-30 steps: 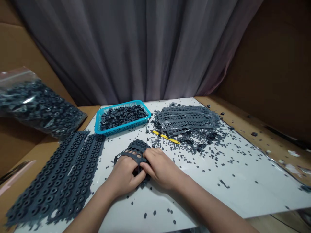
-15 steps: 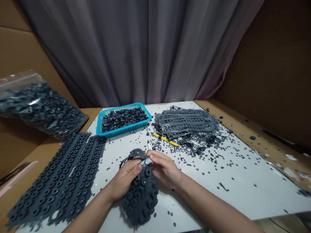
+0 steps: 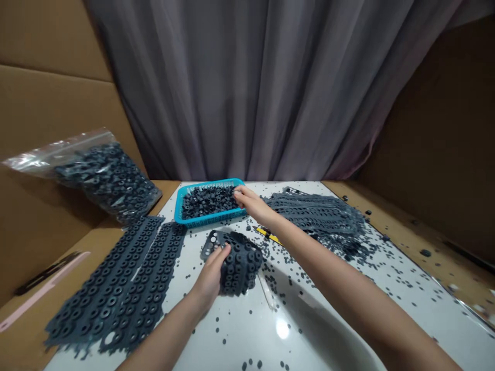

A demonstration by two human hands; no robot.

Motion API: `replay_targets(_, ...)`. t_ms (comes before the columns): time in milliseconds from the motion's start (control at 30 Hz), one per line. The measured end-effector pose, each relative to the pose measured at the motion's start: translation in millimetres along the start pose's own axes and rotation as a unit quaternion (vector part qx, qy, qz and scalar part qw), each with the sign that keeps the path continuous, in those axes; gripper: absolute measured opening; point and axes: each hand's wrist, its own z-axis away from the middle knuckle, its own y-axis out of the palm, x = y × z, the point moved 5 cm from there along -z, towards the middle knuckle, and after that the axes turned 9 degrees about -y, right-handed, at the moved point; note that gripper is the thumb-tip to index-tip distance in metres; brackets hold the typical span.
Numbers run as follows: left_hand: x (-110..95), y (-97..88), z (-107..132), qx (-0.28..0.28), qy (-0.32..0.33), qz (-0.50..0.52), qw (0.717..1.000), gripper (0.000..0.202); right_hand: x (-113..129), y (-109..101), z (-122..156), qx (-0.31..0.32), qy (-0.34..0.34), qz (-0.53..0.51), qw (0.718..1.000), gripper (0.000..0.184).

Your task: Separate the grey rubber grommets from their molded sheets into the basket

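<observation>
My left hand [image 3: 212, 274] is closed on a bent dark rubber sheet [image 3: 238, 263] studded with round washers, holding it on the white table [image 3: 332, 309]. My right hand [image 3: 251, 202] reaches out over the right end of the blue basket [image 3: 184, 216], which is full of loose dark rubber washers [image 3: 209, 200]. Its fingers are pinched together at the basket's edge; what they hold is too small to make out.
Full washer sheets [image 3: 119, 283] lie at the left. A heap of emptied, holed sheets [image 3: 317, 211] lies at the right, with small punched bits scattered around. A yellow tool [image 3: 266, 234] lies under my right forearm. A clear bag of washers [image 3: 100, 178] leans on cardboard at far left.
My right hand left the sheet and reached forward to the blue basket. My left hand now holds the sheet alone. The camera has tilted up and shifted.
</observation>
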Motion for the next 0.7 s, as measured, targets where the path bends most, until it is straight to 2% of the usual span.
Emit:
replay_targets(67,3.4,-2.0,-2.8,-0.016,-0.008,0.007,1.000,0.023,-9.6,14.5,-40.4,0.021,0.006,0.060,0.998,0.019)
replay_targets(167,3.0,-1.1,-4.7,0.001,-0.007,0.010,1.000,0.022,-22.0,39.7,-85.6,0.051,0.018,0.134,0.990,0.029)
replay_targets(333,-1.4,2.3,-5.3,0.036,-0.007,0.015,0.999,0.015,-40.3,64.7,-125.7,0.117,0.041,0.213,0.969,0.029)
replay_targets(433,-0.5,-1.2,-8.3,0.015,-0.017,0.031,0.999,0.021,-44.9,63.2,-137.6,0.156,0.051,0.240,0.957,0.029)
replay_targets(533,1.9,-7.4,-12.1,-0.024,-0.024,0.045,0.998,0.031,-37.8,52.9,-140.5,0.169,0.041,0.258,0.951,0.029)
replay_targets(633,3.5,-12.5,-16.7,-0.042,-0.018,0.046,0.998,0.040,-18.8,38.9,-126.9,0.149,0.004,0.267,0.952,0.018)
replay_targets(700,3.3,-13.5,-20.5,-0.020,0.001,0.046,0.999,0.042,-2.4,29.2,-102.9,0.129,-0.029,0.268,0.954,0.012)
